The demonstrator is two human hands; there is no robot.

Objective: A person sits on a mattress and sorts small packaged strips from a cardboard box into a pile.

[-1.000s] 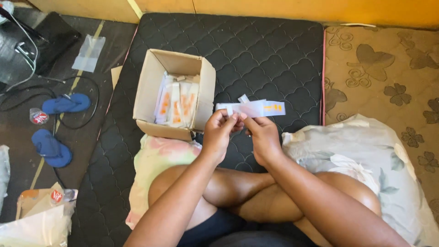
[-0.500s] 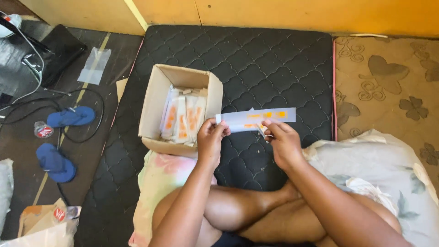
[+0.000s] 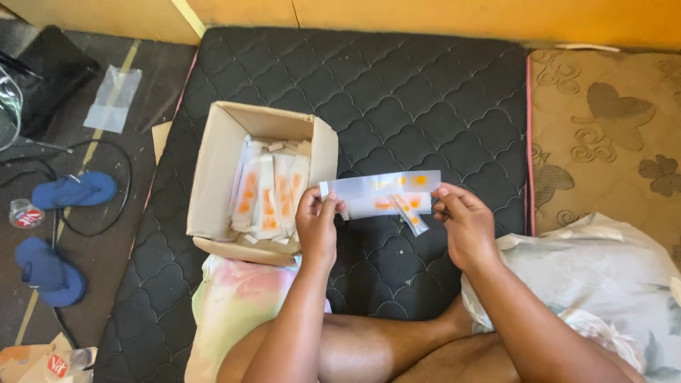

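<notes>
above the black quilted mattress (image 3: pixel 425 92), both hands' fingers (image 3: pixel 323 206) pinched shut on clear packets (image 3: pixel 383 193)

An open brown cardboard box (image 3: pixel 220 170) stands near the mattress's (image 3: pixel 397 92) left edge, packed with upright white-and-orange sachets (image 3: pixel 269 195); a clear orange-marked strip (image 3: pixel 383 193) is held beside it.

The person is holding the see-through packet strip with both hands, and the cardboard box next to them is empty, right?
Not quite. The head view shows the cardboard box is full of packets with orange marks, not empty. The rest holds: the left hand and right hand hold the see-through packet strip by its ends.
</notes>
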